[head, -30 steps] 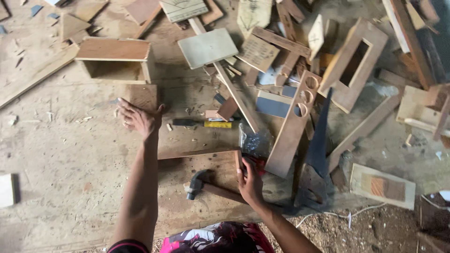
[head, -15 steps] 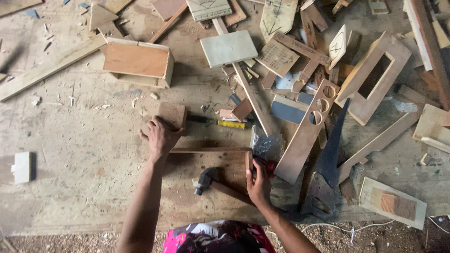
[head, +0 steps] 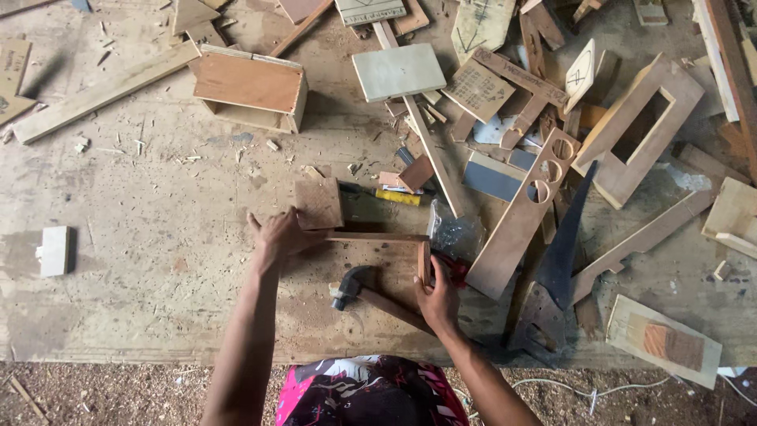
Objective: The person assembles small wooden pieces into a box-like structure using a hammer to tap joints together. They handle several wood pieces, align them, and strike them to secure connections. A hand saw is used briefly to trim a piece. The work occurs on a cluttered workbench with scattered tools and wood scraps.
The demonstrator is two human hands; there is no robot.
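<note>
a view from above of a worn, dusty workbench (head: 142, 260) strewn with wood offcuts. a person reaches both bare arms out over it. the left hand (head: 276, 234) lies flat with fingers spread, pressing on the left end of a thin wooden strip (head: 378, 236) that stands on edge and runs left to right; just beyond it a small square board (head: 318, 203) lies flat. the right hand (head: 438, 296) grips the near end of a short upright wood piece (head: 424, 263) whose far end meets the strip's right end, forming one corner of a frame. only these two sides are set together; no other sides are in place, and whether the corner is nailed cannot be told. a claw hammer (head: 371, 293) lies untouched on the bench between the arms, head to the left. past the strip lies a yellow-and-black tool (head: 390, 194). farther off to the left sits an open wooden box (head: 252, 85); to the right are a board with three round holes (head: 524, 209) and a dark handsaw (head: 556, 264).
</note>
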